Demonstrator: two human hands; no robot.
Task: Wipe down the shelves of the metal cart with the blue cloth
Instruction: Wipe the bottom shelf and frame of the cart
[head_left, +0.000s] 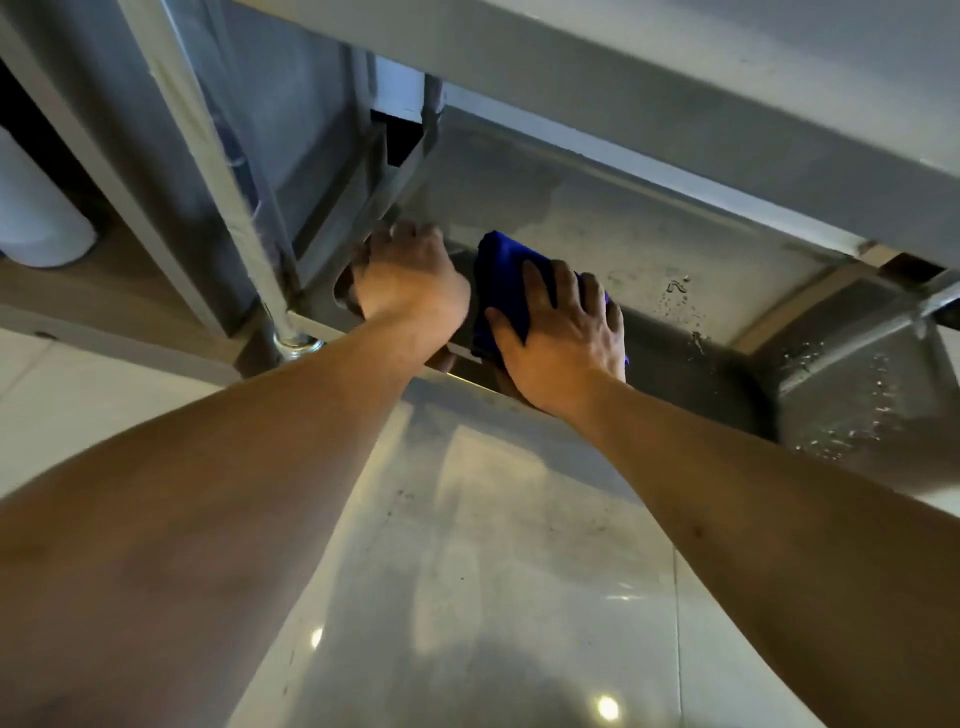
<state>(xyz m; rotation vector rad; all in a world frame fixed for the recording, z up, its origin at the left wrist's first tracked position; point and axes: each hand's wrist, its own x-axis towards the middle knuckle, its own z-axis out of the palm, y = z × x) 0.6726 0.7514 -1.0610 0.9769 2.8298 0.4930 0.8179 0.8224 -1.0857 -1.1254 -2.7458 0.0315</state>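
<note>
The metal cart's lower shelf (649, 244) lies ahead of me, grey steel with water drops on its right part. The blue cloth (501, 275) sits folded on the shelf near its front left. My right hand (563, 332) presses flat on the cloth with fingers spread and straight. My left hand (410, 275) rests on the shelf's left end beside the cloth, its fingers bent over the shelf's side rim. An upper shelf (623, 78) overhangs the lower one and hides its back part.
A chrome upright post (244, 208) of the cart stands at the left, ending in a round foot (296, 345). Glossy pale floor tiles (493, 597) spread below. A white cylindrical object (36, 218) stands at far left. A second wet steel surface (862, 395) lies at right.
</note>
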